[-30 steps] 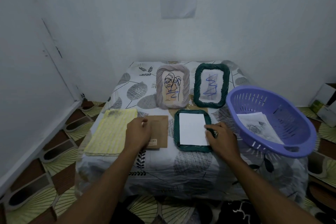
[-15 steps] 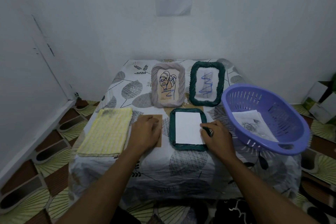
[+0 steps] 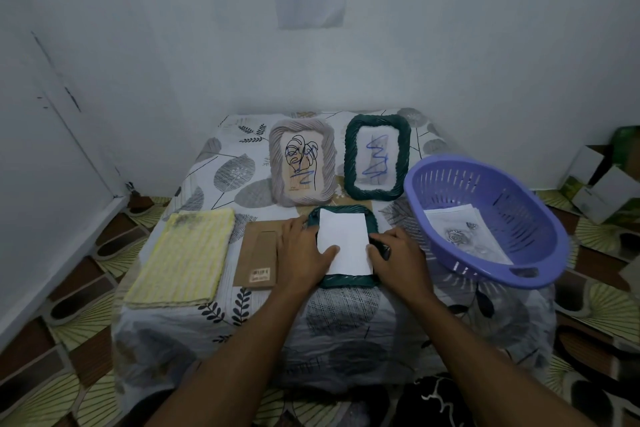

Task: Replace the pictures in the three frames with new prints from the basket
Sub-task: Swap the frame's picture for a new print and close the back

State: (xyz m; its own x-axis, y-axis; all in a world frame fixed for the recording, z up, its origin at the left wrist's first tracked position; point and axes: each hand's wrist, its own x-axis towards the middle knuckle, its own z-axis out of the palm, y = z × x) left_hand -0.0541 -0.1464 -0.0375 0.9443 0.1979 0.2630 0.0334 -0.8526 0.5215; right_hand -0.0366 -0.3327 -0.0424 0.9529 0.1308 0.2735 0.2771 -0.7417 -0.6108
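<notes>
**One frame open, two to go: a loose sheet is the weak point**

A white sheet (image 3: 343, 239) lies in the back of the front frame (image 3: 346, 281), which is face down at the near edge of the surface (image 3: 346, 305). The sheet sits slightly askew, with its lower corners near the rim. The left grip (image 3: 303, 253) is spread flat over the frame's left side, fingers apart and thumb pressing the sheet. The right grip (image 3: 394, 255) looks clamped on the right rim, fingers curled at the sheet's edge.

The likeliest slip is the sheet creasing or going in crooked if one thumb pushes while the other side stays pinned. A corner caught on the rim would buckle it. Pressing hard so close to the edge could also tip or slide the frame off the surface.

The brown board (image 3: 258, 253) lies just left of the frame. Closing it over a skewed sheet would trap the fault.

Behind, the grey frame (image 3: 275, 163) and green frame (image 3: 349, 163) stand upright. A careless reach for the prints (image 3: 460, 232) in the basket (image 3: 502, 191) could topple them.

A yellow cloth (image 3: 187, 253) lies far left.
</notes>
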